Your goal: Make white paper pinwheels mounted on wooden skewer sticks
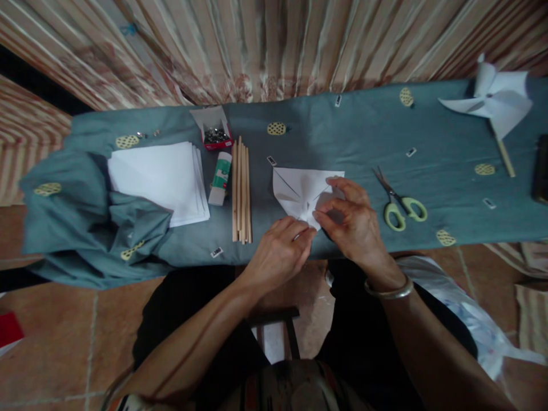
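A white paper square (295, 181), cut along its diagonals, lies on the cloth in front of me, its near part bent toward the middle. My left hand (282, 248) is closed on the paper's near edge, fingertips pinched together. My right hand (353, 220) pinches the same paper close to its centre with thumb and forefinger, the other fingers curled above the right side. The fingers cover part of the folds. To the right of that hand lie scissors (398, 200) with green handles, blades slightly apart.
Wooden sticks (242, 194), a glue stick (220, 177), a red box (216, 134) of metal pins and stacked white paper (158, 180) are on the left. A finished paper pinwheel (499, 100) rests at the far right. A pleated curtain (274, 45) hangs behind the table.
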Action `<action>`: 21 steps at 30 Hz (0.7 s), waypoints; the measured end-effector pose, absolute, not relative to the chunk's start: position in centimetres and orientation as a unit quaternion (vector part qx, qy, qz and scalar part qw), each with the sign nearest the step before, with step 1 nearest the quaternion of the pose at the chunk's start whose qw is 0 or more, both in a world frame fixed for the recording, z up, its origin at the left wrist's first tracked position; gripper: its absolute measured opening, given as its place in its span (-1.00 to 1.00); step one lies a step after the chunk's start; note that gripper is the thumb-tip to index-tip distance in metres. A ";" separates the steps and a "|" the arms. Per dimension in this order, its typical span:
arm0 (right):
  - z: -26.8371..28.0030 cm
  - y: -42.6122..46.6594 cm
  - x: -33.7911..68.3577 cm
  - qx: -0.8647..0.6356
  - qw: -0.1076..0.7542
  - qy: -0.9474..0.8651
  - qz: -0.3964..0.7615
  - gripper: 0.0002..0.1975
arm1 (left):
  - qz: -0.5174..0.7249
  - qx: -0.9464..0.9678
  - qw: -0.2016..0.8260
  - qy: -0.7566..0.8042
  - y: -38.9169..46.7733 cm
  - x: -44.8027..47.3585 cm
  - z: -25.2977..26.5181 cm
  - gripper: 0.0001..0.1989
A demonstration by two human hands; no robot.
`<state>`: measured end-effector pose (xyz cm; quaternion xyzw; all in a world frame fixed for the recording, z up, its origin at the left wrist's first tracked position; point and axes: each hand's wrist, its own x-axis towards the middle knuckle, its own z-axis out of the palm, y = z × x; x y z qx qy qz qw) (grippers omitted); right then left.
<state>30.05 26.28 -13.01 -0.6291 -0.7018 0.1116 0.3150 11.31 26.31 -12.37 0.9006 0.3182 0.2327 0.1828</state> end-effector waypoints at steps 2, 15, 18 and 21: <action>-13.0 26.3 30.0 -0.629 0.318 -0.700 0.114 -0.88 | 0.233 0.901 0.183 0.317 26.3 11.3 -12.4 -0.81; -13.2 26.2 29.8 -0.636 0.322 -0.693 0.108 -0.88 | 0.242 0.899 0.186 0.314 26.4 11.5 -12.5 -0.82; -13.2 26.2 29.8 -0.639 0.317 -0.692 0.105 -0.91 | 0.239 0.898 0.191 0.316 26.4 11.4 -12.5 -0.83; -13.2 26.1 29.9 -0.640 0.315 -0.693 0.106 -0.93 | 0.238 0.898 0.191 0.318 26.4 11.4 -12.5 -0.83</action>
